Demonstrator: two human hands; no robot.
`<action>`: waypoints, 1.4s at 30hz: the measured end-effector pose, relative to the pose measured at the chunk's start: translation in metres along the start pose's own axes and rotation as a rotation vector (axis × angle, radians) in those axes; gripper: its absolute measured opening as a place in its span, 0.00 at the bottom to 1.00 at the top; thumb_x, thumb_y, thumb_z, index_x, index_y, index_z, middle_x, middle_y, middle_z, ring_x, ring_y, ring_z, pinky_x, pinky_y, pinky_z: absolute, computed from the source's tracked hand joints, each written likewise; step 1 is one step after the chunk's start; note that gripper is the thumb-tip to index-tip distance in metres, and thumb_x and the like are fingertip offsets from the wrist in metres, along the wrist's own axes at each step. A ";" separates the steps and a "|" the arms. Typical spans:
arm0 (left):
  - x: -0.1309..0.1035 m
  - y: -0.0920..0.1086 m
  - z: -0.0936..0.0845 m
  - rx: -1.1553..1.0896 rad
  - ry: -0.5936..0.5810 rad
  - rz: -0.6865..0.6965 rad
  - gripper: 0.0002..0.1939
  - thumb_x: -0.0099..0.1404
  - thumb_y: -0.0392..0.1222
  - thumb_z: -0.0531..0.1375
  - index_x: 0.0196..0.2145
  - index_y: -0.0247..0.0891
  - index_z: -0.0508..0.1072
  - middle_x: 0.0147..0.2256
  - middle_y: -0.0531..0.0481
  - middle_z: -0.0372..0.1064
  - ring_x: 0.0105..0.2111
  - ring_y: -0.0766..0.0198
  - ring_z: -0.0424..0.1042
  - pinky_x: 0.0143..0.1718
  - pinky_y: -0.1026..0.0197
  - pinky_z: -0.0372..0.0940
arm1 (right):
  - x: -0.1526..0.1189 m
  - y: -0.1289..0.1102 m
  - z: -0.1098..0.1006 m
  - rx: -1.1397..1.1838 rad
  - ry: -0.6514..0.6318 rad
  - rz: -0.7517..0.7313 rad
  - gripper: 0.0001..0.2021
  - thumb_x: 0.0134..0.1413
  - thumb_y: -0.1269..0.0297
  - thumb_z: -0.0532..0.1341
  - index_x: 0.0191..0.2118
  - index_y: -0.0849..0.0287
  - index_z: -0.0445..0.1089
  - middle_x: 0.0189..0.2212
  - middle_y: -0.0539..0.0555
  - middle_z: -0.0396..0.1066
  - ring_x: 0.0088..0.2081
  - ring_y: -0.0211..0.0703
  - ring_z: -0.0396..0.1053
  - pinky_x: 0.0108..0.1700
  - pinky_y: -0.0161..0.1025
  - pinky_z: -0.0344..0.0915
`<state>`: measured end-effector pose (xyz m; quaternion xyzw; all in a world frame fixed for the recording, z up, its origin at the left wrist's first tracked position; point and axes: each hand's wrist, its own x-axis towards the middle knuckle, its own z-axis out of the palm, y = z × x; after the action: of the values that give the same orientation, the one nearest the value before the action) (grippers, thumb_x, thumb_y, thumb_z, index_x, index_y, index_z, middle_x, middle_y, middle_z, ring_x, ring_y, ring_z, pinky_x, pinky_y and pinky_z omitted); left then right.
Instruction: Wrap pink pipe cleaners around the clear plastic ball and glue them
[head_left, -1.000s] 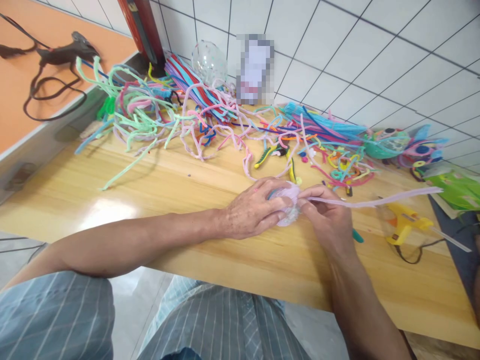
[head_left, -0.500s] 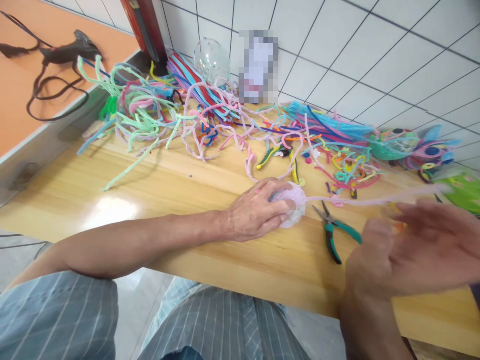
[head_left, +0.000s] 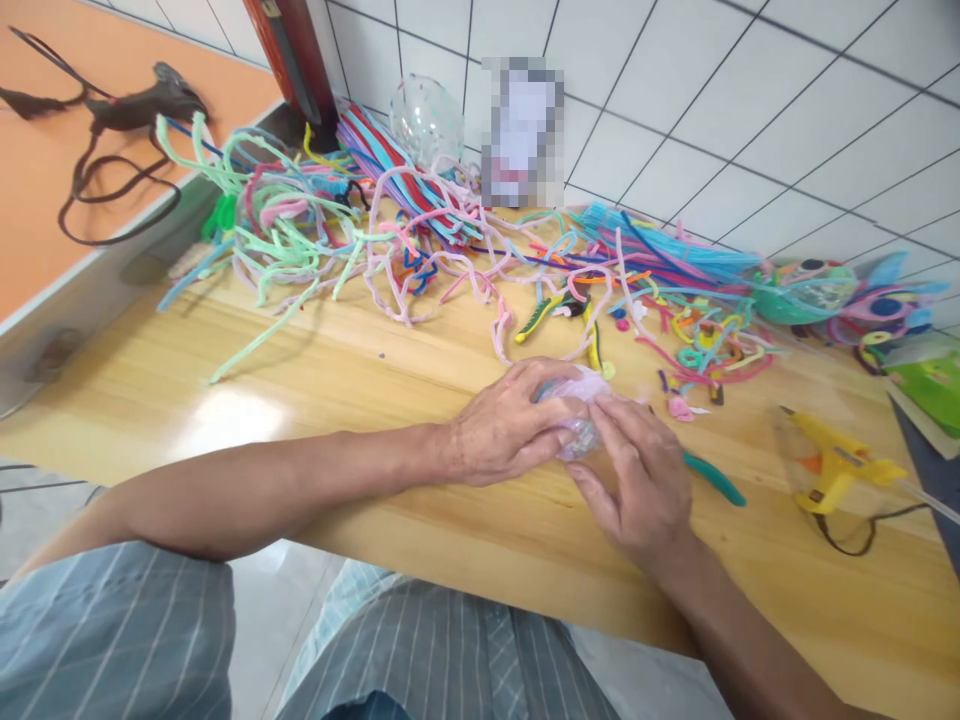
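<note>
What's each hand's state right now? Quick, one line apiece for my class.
Left hand: closed, holding the lilac-and-clear rounded piece.
Right hand: touching that piece; whether it grips cannot be told.

A phone leans against the tiled wall beyond the fingers; a glue gun lies to their right, a green packet farther.

Left hand and right hand lean together, fingers bent, both forearms bare and slanting inward.
</note>
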<state>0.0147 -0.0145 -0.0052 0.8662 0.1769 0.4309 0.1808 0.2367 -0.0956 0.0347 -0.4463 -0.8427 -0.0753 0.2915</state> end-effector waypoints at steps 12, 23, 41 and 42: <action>-0.005 0.004 -0.008 -0.111 -0.027 -0.070 0.13 0.78 0.45 0.59 0.57 0.43 0.67 0.63 0.34 0.65 0.67 0.47 0.67 0.65 0.39 0.70 | 0.002 -0.011 0.014 0.126 0.107 0.199 0.34 0.64 0.58 0.68 0.73 0.49 0.60 0.54 0.62 0.79 0.56 0.62 0.77 0.57 0.61 0.76; -0.006 0.001 -0.003 -0.198 0.031 -0.084 0.15 0.77 0.48 0.61 0.57 0.41 0.69 0.62 0.33 0.66 0.67 0.47 0.67 0.66 0.41 0.69 | 0.003 -0.004 0.021 0.027 0.131 0.103 0.36 0.63 0.57 0.69 0.72 0.57 0.60 0.52 0.62 0.79 0.53 0.59 0.77 0.54 0.58 0.77; -0.005 0.005 -0.002 -0.240 0.064 -0.113 0.12 0.78 0.45 0.60 0.55 0.42 0.69 0.62 0.35 0.66 0.66 0.50 0.67 0.67 0.42 0.68 | -0.002 -0.012 0.027 -0.014 0.181 0.066 0.40 0.63 0.64 0.70 0.76 0.61 0.56 0.57 0.65 0.79 0.61 0.56 0.77 0.60 0.51 0.78; -0.005 0.004 -0.001 -0.241 0.069 -0.113 0.12 0.78 0.45 0.60 0.55 0.42 0.69 0.62 0.36 0.66 0.66 0.50 0.68 0.67 0.42 0.68 | -0.001 -0.012 0.027 -0.024 0.180 0.060 0.40 0.64 0.64 0.70 0.76 0.61 0.56 0.57 0.65 0.79 0.61 0.56 0.77 0.60 0.51 0.78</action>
<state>0.0119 -0.0206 -0.0060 0.8115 0.1784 0.4679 0.3012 0.2158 -0.0931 0.0140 -0.4662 -0.7984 -0.1167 0.3627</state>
